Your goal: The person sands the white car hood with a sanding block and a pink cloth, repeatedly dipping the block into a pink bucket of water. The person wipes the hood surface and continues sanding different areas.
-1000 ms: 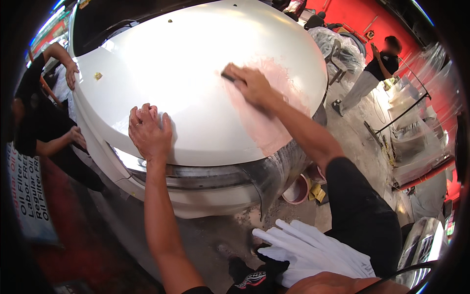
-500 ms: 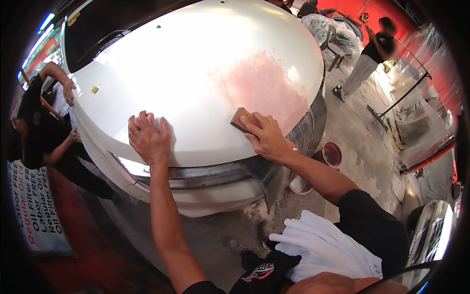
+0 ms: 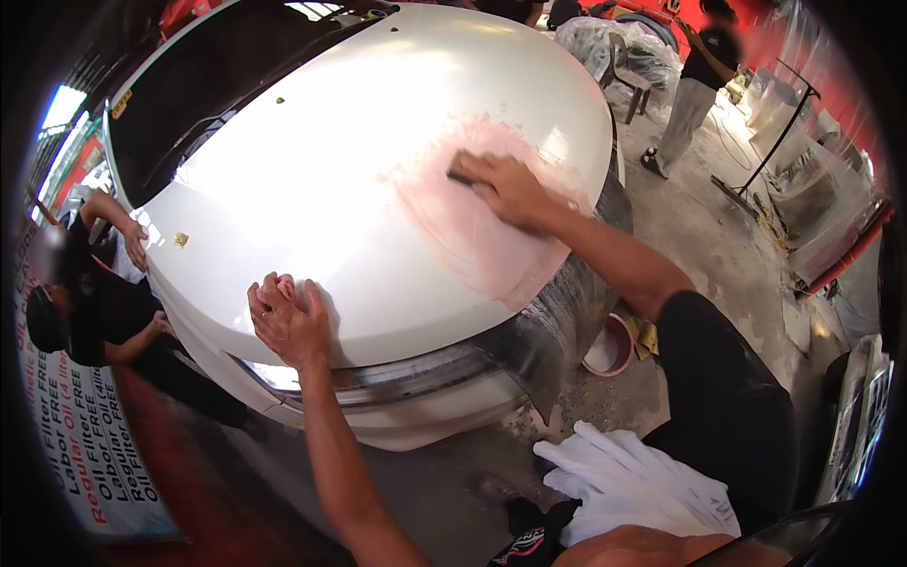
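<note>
A white car hood (image 3: 321, 170) fills the middle, with a pale pink smeared patch (image 3: 491, 255) on its right part. My right hand (image 3: 515, 194) grips a dark sanding block (image 3: 460, 170) on that patch, slightly blurred by motion. My left hand (image 3: 293, 321) rests on the hood's front left part, its fingers curled round a crumpled pink cloth or sponge (image 3: 284, 286); which of the two I cannot tell. Below the hood, a grey covering (image 3: 567, 293) hangs over the car's front. A white cloth (image 3: 633, 482) lies bunched by my body.
A person (image 3: 80, 312) crouches at the car's left side, hands at its edge. Another person (image 3: 704, 76) stands at the right beside a chair (image 3: 624, 76) and plastic-wrapped items (image 3: 590, 47). A metal stand (image 3: 775, 142), a bucket (image 3: 609, 345) and a banner (image 3: 85, 444) surround the car.
My right hand went down toward the hood's front edge and is now back up on the pink patch. My left hand keeps its grip, appearing lower as the view shifted.
</note>
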Available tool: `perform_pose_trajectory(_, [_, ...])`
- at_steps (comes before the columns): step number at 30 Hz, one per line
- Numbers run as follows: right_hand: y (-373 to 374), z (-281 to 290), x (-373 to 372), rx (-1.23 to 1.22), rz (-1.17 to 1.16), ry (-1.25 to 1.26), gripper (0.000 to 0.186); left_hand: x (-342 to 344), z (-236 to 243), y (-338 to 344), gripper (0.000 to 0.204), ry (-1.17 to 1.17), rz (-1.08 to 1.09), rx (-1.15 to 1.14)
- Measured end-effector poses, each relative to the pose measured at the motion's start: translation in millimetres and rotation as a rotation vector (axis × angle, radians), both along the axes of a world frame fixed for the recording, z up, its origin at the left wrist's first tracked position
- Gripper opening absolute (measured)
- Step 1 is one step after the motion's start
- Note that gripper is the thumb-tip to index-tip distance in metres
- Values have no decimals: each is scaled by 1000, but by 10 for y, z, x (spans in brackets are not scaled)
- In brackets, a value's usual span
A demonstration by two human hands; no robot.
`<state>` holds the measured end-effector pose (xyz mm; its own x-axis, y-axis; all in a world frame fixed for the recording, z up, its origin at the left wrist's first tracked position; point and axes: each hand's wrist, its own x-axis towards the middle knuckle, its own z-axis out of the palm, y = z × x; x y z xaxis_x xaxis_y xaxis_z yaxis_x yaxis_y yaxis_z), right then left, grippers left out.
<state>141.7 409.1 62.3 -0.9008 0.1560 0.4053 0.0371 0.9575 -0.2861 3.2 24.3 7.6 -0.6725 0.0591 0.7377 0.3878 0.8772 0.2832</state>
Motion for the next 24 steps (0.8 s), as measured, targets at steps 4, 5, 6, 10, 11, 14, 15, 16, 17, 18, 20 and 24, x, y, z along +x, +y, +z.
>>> perform_pose_trajectory(4, [247,-183,-190,-30,-17,125,49,-36,-197,12,60,47,-54,-2])
perform_pose_trajectory(5, [-70,-382,99,-65,3,86,48,-55,-157,-149,60,45,-26,-42])
perform_pose_trajectory(6, [-352,-720,544,-9,43,112,51,-61,-131,-241,60,41,-9,-64])
perform_pose_trajectory(10, [29,-965,632,121,85,194,48,104,40,-204,53,-9,-5,-65])
perform_pose_trajectory(11, [315,-717,322,-4,-34,169,49,82,-40,-179,51,13,-56,-65])
perform_pose_trajectory(14, [963,106,-332,-106,-290,43,50,-133,-51,17,38,88,-160,-104])
perform_pose_trajectory(15, [934,-38,-315,-99,-233,114,50,-160,-64,28,38,37,-132,-33])
perform_pose_trajectory(16, [897,-155,-244,-84,-173,191,50,-235,-99,32,40,52,-70,-53])
perform_pose_trajectory(17, [675,-337,-60,-102,-126,147,50,-312,-155,-4,41,62,-4,-79])
perform_pose_trajectory(18, [301,-479,205,-115,-93,83,50,-464,-252,-242,43,126,96,-232])
perform_pose_trajectory(20, [-94,-638,856,-83,-39,38,50,-550,-157,-64,48,92,90,-327])
perform_pose_trajectory(24, [-355,-883,1582,-316,64,127,52,-1037,35,899,54,216,-335,-346])
